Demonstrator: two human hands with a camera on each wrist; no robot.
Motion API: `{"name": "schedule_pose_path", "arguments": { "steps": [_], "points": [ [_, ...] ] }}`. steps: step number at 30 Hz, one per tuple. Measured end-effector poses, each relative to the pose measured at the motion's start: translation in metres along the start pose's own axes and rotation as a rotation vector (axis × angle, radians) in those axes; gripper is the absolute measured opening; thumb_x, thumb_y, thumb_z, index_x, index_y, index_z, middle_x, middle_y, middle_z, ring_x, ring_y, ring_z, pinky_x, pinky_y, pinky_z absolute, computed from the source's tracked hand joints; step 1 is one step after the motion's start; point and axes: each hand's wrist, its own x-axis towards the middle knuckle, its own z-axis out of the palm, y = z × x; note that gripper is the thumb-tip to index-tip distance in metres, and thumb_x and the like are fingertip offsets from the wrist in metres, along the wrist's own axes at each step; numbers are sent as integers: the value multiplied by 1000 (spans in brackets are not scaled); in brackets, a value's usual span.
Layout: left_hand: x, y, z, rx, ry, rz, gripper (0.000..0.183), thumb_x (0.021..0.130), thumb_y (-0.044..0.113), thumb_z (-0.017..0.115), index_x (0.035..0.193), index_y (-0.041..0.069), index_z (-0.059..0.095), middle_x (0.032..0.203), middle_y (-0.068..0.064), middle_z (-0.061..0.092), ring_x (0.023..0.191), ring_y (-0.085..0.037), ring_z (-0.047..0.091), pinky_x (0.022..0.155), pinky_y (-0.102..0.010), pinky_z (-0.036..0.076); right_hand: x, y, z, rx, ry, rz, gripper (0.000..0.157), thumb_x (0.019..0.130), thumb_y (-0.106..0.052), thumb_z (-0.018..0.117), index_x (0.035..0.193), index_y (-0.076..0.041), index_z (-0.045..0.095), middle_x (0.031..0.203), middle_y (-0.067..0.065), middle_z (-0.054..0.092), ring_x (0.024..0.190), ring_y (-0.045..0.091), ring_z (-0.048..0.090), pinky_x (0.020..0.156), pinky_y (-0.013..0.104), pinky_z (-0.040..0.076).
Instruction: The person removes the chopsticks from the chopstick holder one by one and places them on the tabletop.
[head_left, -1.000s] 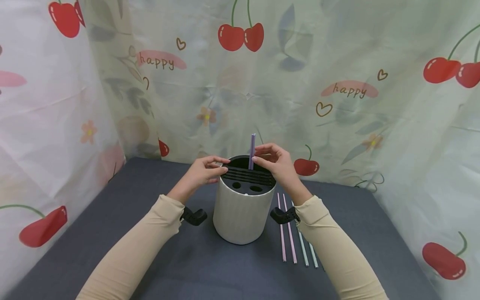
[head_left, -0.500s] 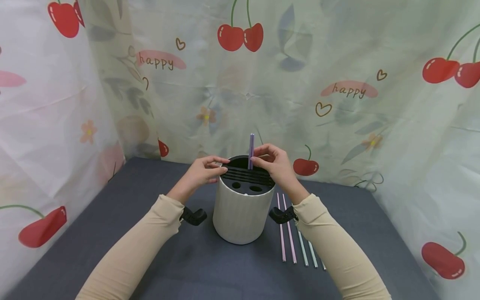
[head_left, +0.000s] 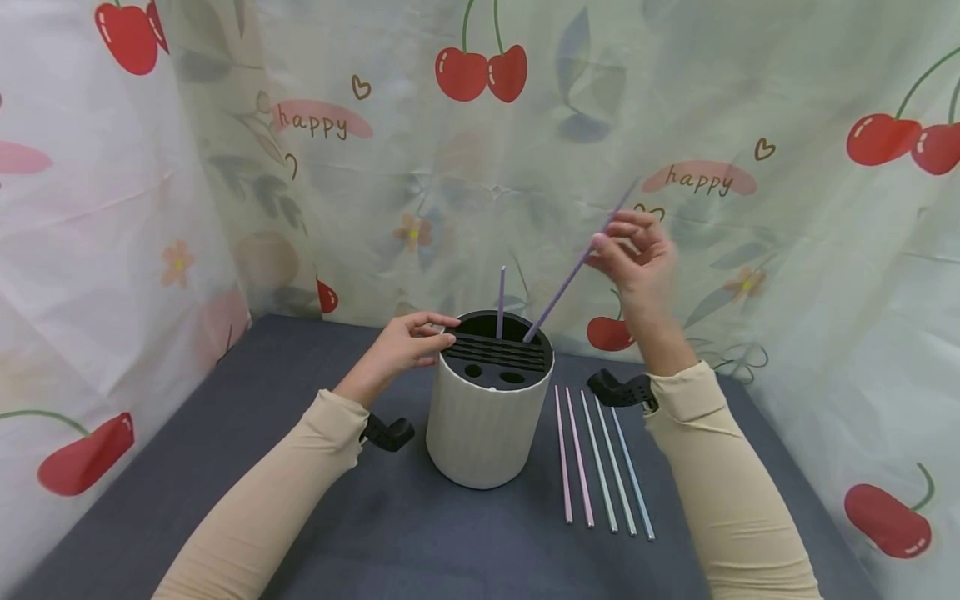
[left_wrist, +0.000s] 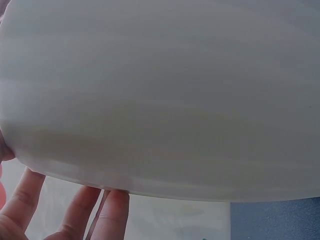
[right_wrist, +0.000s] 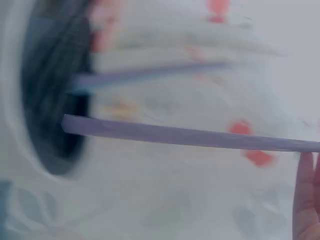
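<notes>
A white ribbed utensil holder [head_left: 483, 437] with a black slotted insert [head_left: 495, 352] stands upright on the table. My left hand [head_left: 407, 343] grips its left rim, and in the left wrist view several fingers lie along the white wall [left_wrist: 165, 110]. Up and right of the holder, my right hand [head_left: 637, 254] pinches a purple chopstick [head_left: 564, 285] near its upper part. That chopstick slants down to the left, and its lower end shows against the dark opening in the right wrist view. Another purple chopstick [head_left: 501, 302] stands in the rear compartment; its lower part is hidden.
Several chopsticks lie side by side on the dark tabletop [head_left: 420, 533] right of the holder: pink [head_left: 579, 467], pale green [head_left: 600, 467] and blue [head_left: 633, 475]. A cherry-patterned cloth [head_left: 480, 183] hangs behind and at both sides.
The right hand has moved up and to the right, drawing one purple chopstick away from the other, which stays standing in the holder. My left hand stays at the rim.
</notes>
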Motion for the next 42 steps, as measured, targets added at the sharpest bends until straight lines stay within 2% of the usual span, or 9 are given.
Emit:
{"name": "schedule_pose_path", "arguments": {
  "steps": [5, 9, 12, 15, 18, 21, 24, 28, 42],
  "points": [
    [1, -1, 0, 2, 3, 0, 37, 94, 23, 66, 130, 15, 61, 123, -11, 60, 123, -29, 53, 100, -47, 48, 13, -34, -34, 200, 192, -48, 37, 82, 15, 67, 115, -1, 60, 86, 11, 62, 69, 21, 66, 64, 31, 60],
    [0, -1, 0, 5, 1, 3, 37, 94, 22, 65, 131, 14, 61, 125, -13, 59, 123, -29, 53, 100, -48, 48, 7, -33, -78, 101, 256, 78, 43, 82, 13, 67, 122, -2, 60, 86, 9, 62, 70, 19, 66, 62, 29, 59],
    [-1, 0, 1, 10, 3, 0, 38, 94, 23, 65, 131, 15, 61, 127, -14, 57, 124, -30, 52, 101, -48, 47, -7, -13, -117, -76, 231, 244, 43, 84, 7, 68, 124, -7, 61, 86, 3, 63, 73, 12, 67, 64, 25, 59],
    [-1, -1, 0, 13, 3, -4, 38, 95, 24, 65, 131, 15, 60, 128, -14, 56, 125, -30, 52, 101, -48, 47, -29, 16, -155, -307, 152, 416, 38, 89, 0, 67, 125, -11, 61, 84, -5, 66, 75, 5, 67, 65, 21, 58],
    [-1, -1, 0, 13, 5, -6, 38, 94, 24, 65, 131, 15, 60, 129, -15, 56, 124, -30, 52, 101, -47, 47, -55, 45, -187, -572, 66, 587, 41, 93, -6, 64, 133, -5, 55, 82, -12, 67, 76, 0, 66, 66, 21, 57],
    [-1, 0, 0, 15, 12, -10, 38, 94, 24, 66, 131, 16, 61, 129, -14, 55, 122, -29, 53, 100, -47, 48, -80, 71, -208, -798, -11, 755, 50, 93, -9, 64, 139, 3, 48, 86, -8, 70, 78, 2, 65, 71, 28, 58],
    [0, 0, 0, 14, 13, -13, 37, 94, 24, 66, 130, 17, 62, 129, -13, 56, 122, -29, 53, 99, -46, 49, -100, 92, -220, -886, -13, 898, 51, 91, -7, 65, 137, 6, 48, 89, 1, 70, 76, 8, 64, 72, 33, 59],
    [0, 0, 0, 6, 11, -18, 36, 93, 24, 67, 129, 18, 63, 127, -11, 58, 124, -27, 53, 100, -46, 49, -117, 108, -228, -913, 23, 1001, 48, 90, -3, 66, 134, 6, 51, 84, 3, 66, 69, 11, 62, 65, 30, 58],
    [1, -2, 0, 7, 14, -18, 35, 93, 23, 67, 128, 19, 63, 124, -10, 60, 122, -26, 54, 98, -45, 49, -126, 123, -235, -920, 30, 1056, 50, 85, -2, 71, 131, 8, 54, 85, 5, 63, 67, 9, 62, 64, 29, 59]
  ]
}}
